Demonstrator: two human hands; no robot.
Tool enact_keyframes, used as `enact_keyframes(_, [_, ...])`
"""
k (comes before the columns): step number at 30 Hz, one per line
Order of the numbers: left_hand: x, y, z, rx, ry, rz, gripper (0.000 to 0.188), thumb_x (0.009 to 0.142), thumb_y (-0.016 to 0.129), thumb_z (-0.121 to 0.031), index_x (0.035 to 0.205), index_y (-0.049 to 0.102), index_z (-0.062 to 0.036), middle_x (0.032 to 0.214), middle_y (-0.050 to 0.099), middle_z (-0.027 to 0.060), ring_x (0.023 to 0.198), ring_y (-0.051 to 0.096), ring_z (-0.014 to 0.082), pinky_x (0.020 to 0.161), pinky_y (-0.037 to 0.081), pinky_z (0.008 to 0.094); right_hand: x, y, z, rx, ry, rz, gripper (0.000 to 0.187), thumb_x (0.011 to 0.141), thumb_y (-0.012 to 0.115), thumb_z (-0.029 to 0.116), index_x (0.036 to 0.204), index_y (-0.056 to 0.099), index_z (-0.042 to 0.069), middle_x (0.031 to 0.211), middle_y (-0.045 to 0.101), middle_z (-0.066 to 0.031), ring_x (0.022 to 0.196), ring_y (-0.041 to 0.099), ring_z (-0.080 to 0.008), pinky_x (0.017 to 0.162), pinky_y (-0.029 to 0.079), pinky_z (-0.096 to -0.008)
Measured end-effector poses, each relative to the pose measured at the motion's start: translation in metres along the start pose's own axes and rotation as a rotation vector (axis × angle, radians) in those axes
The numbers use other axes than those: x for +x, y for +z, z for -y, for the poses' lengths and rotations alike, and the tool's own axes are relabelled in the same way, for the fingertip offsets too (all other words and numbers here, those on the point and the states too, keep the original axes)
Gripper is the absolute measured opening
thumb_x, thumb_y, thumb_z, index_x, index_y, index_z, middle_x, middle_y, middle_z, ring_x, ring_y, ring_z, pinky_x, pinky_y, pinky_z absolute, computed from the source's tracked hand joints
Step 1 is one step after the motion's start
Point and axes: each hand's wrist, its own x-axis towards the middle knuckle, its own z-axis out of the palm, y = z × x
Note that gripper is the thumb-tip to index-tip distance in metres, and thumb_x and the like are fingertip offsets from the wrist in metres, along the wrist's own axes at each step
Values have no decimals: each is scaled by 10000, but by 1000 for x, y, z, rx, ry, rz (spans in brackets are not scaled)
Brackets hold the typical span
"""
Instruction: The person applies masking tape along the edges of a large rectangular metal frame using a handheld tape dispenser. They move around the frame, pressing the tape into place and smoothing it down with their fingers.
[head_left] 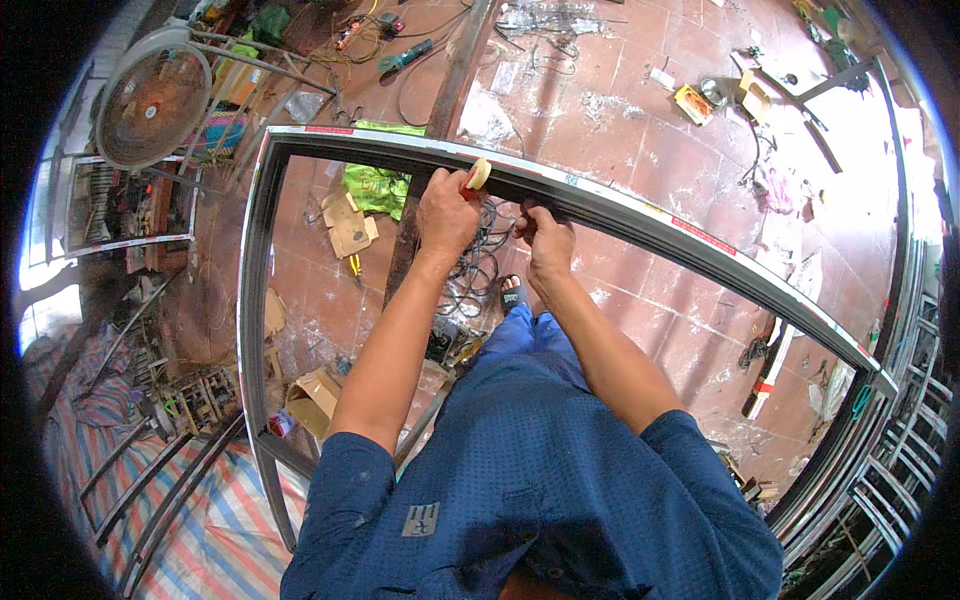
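A large dark metal frame point(720, 262), its outer edge covered with white and red film, stretches around me at waist height. My left hand point(447, 214) is closed at its far bar and grips a cream roll of tape point(479, 174), which stands up beside my fingers. A little to the right, against the inner side of the same bar, my right hand point(547, 242) is closed in a pinch. Whatever lies between its fingertips is too small or hidden to make out.
A round fan point(150, 105) stands at the far left. Black cable point(478, 262) lies coiled on the tiled floor near my foot. Torn cardboard point(347, 225) and a green bag point(378, 190) lie inside the frame. Metal bars point(905, 440) are stacked at right.
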Motion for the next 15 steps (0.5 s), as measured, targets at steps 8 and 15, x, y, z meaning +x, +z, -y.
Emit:
enact_keyframes(8, [0, 3, 6, 0, 25, -24, 210, 832, 801, -206, 976, 717, -78, 897, 598, 156, 860, 633, 398, 750, 499, 503, -4, -11, 10, -58, -79, -5, 117, 914, 634, 79, 952, 684, -19, 824, 676, -84, 671, 645, -182, 599, 527, -328])
enact_keyframes(15, [4, 0, 7, 18, 74, 1, 188, 857, 770, -225, 920, 685, -69, 906, 595, 169, 863, 619, 422, 739, 487, 523, 2, -20, -3, -5, -177, -5, 132, 915, 622, 88, 974, 680, -15, 814, 660, -83, 676, 631, -180, 609, 516, -336])
